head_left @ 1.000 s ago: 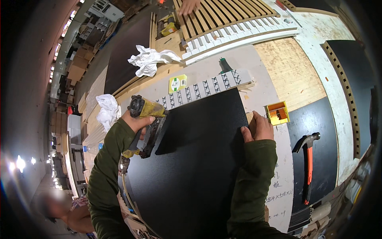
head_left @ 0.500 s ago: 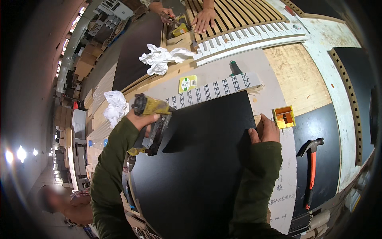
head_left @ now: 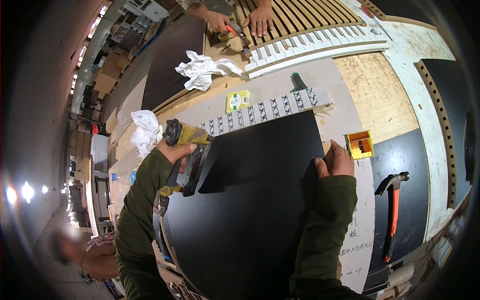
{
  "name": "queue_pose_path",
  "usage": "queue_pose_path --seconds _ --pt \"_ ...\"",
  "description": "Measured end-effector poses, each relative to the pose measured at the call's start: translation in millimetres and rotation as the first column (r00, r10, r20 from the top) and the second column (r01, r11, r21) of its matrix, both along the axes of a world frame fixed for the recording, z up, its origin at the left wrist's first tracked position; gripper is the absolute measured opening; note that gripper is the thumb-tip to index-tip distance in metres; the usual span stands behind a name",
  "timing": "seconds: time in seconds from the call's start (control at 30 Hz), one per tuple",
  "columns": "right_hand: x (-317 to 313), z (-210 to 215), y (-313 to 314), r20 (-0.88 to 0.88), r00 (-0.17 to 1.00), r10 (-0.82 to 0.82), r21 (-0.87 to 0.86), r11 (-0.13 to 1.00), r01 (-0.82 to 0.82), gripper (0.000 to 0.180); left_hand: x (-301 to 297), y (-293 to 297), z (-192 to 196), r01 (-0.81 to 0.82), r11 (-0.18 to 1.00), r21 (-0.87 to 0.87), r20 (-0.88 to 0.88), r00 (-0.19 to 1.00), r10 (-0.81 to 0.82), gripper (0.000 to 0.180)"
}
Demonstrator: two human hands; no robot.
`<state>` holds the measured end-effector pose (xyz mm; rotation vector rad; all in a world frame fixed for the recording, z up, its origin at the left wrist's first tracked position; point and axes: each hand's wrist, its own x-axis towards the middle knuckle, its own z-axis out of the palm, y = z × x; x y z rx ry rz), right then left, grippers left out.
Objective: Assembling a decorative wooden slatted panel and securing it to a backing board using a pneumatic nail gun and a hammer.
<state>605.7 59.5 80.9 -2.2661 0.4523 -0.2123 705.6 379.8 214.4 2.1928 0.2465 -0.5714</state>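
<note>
My left hand (head_left: 171, 152) is wrapped round the grip of a yellow and black nail gun (head_left: 193, 134), held over the left part of a large black panel (head_left: 250, 215). Its nose is near the panel's far left corner; whether it touches cannot be made out. A hose runs down from the gun's handle end. My right hand (head_left: 338, 161) grips the panel's right edge, thumb on top and the other fingers at the side. Along the panel's far edge runs a pale strip (head_left: 260, 111) marked with dark crosses.
A small yellow box (head_left: 359, 144) and an orange-handled claw hammer (head_left: 394, 210) lie to the right. Beyond the strip are a yellow packet (head_left: 237, 101), a green-handled tool (head_left: 298, 81) and white cloth (head_left: 205, 70). Across the bench, a co-worker's hands (head_left: 260, 21) are at a slatted panel (head_left: 305, 20).
The black panel's far edge sits slightly farther away and to the left, and the nail gun has shifted slightly left. The co-worker's one hand now holds an orange-handled hammer instead of a nail gun.
</note>
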Motion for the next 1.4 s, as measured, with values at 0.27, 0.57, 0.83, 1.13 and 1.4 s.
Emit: queue_pose_path --seconds 0.27,0.57,0.83,1.13,1.4 --pt "2 3 1 -0.030 1.000 -0.004 0.013 1.000 0.004 0.053 5 -1 -3 -0.022 1.000 -0.018 -0.042 0.999 0.022 0.033" --pt "-2 1 -2 -0.002 1.000 0.003 0.021 1.000 -0.003 0.052 2 -9 4 -0.041 0.990 0.132 -0.111 0.992 0.056 0.035" --pt "-3 1 -3 0.008 1.000 0.005 0.038 0.999 -0.006 0.051 -37 20 11 0.048 0.995 -0.088 0.046 0.998 -0.044 0.034" --pt "10 -4 9 0.054 0.998 -0.039 -0.030 0.999 0.041 0.049 -90 58 -10 -0.077 0.997 0.030 0.063 0.995 0.075 0.029" --pt "29 -12 31 -0.271 0.958 -0.094 0.163 0.976 0.142 0.052 -178 16 -31 0.082 0.961 0.264 0.122 0.986 -0.117 0.052"
